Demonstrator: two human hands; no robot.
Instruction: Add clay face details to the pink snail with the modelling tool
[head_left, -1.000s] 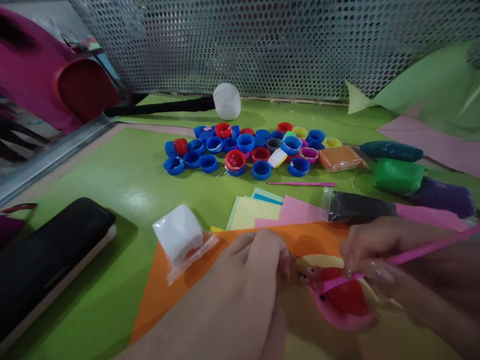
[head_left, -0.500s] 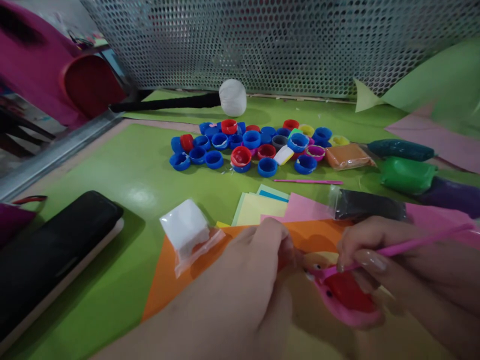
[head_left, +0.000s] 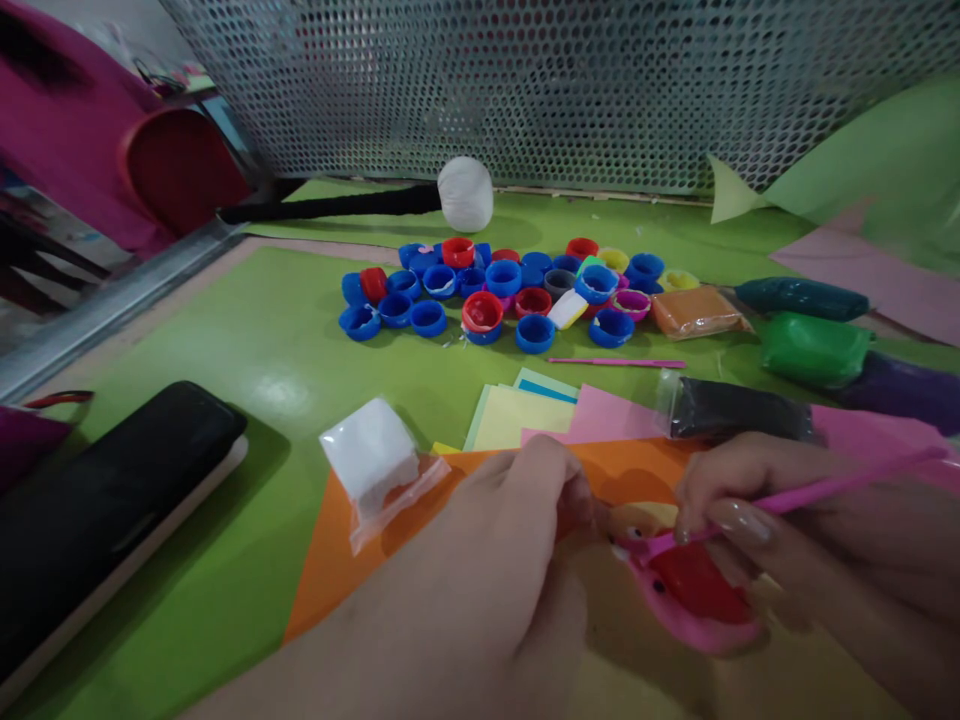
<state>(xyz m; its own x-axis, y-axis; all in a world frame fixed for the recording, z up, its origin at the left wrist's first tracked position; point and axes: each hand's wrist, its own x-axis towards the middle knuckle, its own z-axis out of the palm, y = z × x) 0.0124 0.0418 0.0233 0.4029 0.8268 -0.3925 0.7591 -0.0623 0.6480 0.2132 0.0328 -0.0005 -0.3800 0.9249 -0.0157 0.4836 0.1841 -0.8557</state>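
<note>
My right hand [head_left: 780,530] pinches a slim pink modelling tool [head_left: 825,490]. The tool's tip presses on the pink clay at the near end of a red bottle cap [head_left: 705,580], which has pink and pale yellow clay around it and small black-and-white eye dots. Curled in from the left, my left hand [head_left: 510,550] has its fingers closed at the cap's left end; its fingertips are mostly hidden. Beneath both hands lies an orange sheet [head_left: 390,580]. By my left wrist, white clay [head_left: 371,450] sits in a clear bag.
Several blue, red and yellow bottle caps [head_left: 502,278] cluster behind the paper slips [head_left: 517,415]. Bagged orange [head_left: 697,312], green [head_left: 816,348] and black clay [head_left: 739,408] lie right. A second pink tool [head_left: 622,363], a black case [head_left: 120,520] and a white ball [head_left: 465,194] on a black stick are nearby.
Almost nothing differs. Both hands, the pink tool and the clay-covered cap hold practically the same place.
</note>
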